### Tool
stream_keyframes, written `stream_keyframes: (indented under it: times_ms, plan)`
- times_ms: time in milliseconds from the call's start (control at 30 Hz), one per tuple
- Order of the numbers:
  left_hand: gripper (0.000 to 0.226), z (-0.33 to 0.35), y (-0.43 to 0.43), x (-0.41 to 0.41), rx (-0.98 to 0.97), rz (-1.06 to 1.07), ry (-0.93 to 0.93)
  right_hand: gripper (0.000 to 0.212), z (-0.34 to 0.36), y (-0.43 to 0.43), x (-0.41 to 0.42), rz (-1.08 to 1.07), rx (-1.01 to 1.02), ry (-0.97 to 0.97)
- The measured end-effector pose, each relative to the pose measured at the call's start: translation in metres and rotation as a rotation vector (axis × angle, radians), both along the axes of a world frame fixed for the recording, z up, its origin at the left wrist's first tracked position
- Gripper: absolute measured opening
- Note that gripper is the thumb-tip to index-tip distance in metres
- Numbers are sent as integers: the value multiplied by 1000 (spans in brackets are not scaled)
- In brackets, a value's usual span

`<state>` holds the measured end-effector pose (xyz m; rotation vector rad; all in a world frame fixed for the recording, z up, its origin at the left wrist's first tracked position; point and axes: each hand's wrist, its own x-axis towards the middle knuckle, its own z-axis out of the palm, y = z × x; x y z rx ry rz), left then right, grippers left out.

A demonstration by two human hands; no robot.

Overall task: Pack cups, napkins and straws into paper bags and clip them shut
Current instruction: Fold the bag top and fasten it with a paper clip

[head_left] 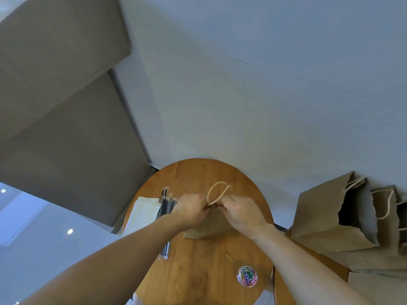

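A brown paper bag stands on the round wooden table, its twine handles looping up above the top edge. My left hand and my right hand both pinch the bag's top edge, close together at the middle. The bag's mouth is hidden behind my hands. A loose yellow paper clip lies on the table in front of the bag. Wrapped black straws and a stack of white napkins lie to the left, partly under my left forearm.
A clear round tub of coloured paper clips sits near the table's front right. Open brown paper bags stand on a second surface at the right. A grey sofa fills the left side.
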<state>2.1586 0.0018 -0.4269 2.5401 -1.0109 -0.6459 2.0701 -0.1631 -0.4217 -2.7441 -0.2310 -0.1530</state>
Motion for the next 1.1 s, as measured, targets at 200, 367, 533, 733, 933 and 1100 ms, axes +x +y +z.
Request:
stream_keyframes:
  times_ms: [200, 367, 533, 733, 933, 1100]
  plan:
    - [23, -5, -2, 0, -32, 31, -7, 15, -3, -2, -3, -205, 211, 85]
    - [18, -6, -1, -1, -70, 11, -53, 10, -1, 1, -4, -247, 216, 83]
    - [39, -6, -1, -3, -12, -15, -69, 7, 1, 2, -8, -236, 190, 56]
    - [22, -2, 1, -3, 12, -20, -81, 7, 3, 1, -12, -245, 215, 14]
    - [32, -1, -6, -3, 69, -86, -100, 13, 6, -3, -9, -185, 73, 24]
    - [23, -3, -15, -3, 64, -40, -168, 10, 6, 0, -10, -167, 71, 11]
